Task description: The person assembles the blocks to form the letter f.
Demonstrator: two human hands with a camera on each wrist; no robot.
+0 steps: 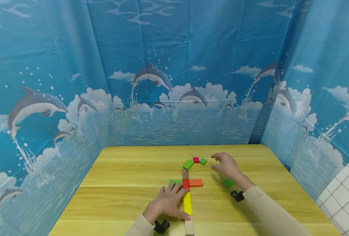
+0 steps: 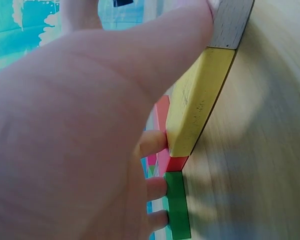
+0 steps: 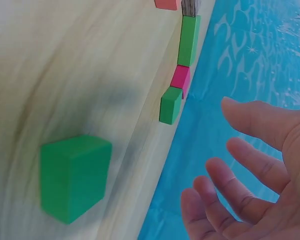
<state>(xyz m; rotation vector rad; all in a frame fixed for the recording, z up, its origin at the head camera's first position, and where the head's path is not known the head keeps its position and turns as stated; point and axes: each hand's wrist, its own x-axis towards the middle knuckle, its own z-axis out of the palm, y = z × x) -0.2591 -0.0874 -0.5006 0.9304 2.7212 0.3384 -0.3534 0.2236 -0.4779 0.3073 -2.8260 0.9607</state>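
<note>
Wooden blocks form a line on the table, curving right at its far end. My left hand (image 1: 167,200), fingers spread, lies over the line; its thumb is on a pale wood block (image 1: 189,228) and its fingertips touch the yellow block (image 2: 202,100) and the green block (image 2: 177,205). A red block (image 1: 185,183) sits beyond the yellow one, with an orange block (image 1: 196,183) to its right. Farther on come a brown block (image 1: 185,174), a longer green block (image 1: 188,164), a magenta block (image 1: 195,160) and a small green block (image 1: 202,161). My right hand (image 1: 227,166) hovers beside that end, fingers loosely bent, holding nothing.
A loose green block (image 3: 75,177) stands on the table (image 1: 118,177), below the right forearm. Black devices sit at both wrists. A blue dolphin-print curtain (image 1: 174,124) hangs behind and along the sides, and white tiles (image 1: 345,190) show at right.
</note>
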